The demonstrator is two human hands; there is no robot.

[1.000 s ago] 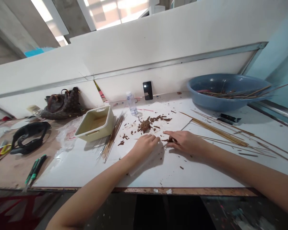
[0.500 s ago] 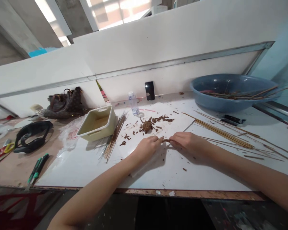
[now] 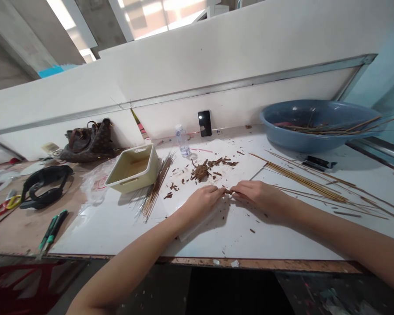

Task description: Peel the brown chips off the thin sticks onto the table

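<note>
The left hand (image 3: pixel 202 203) and right hand (image 3: pixel 258 197) meet at centre frame, fingertips together and clamped from both sides on a small brown wood sliver (image 3: pixel 228 191), over a white tabletop (image 3: pixel 249 240). A heap of dark brown wood chips (image 3: pixel 201 172) lies just beyond the left hand. Long thin tan wooden sticks (image 3: pixel 302 183) spread right of the right hand. A bundle of thin brown sticks (image 3: pixel 156 188) lies farther left, beside a cream plastic tray (image 3: pixel 131 168). A blue plastic basin (image 3: pixel 315 144) sits upper right.

On the surface (image 3: pixel 216 240), wood chips (image 3: pixel 201 171) lie centrally, with a plastic tray (image 3: pixel 133 168) and thin sticks (image 3: pixel 156 188) to their left. More sticks (image 3: pixel 305 186) lie right, nearer than a stick-filled basin (image 3: pixel 315 124); a plastic bottle (image 3: pixel 183 141) and a phone (image 3: pixel 205 123) stand behind the chips.
</note>
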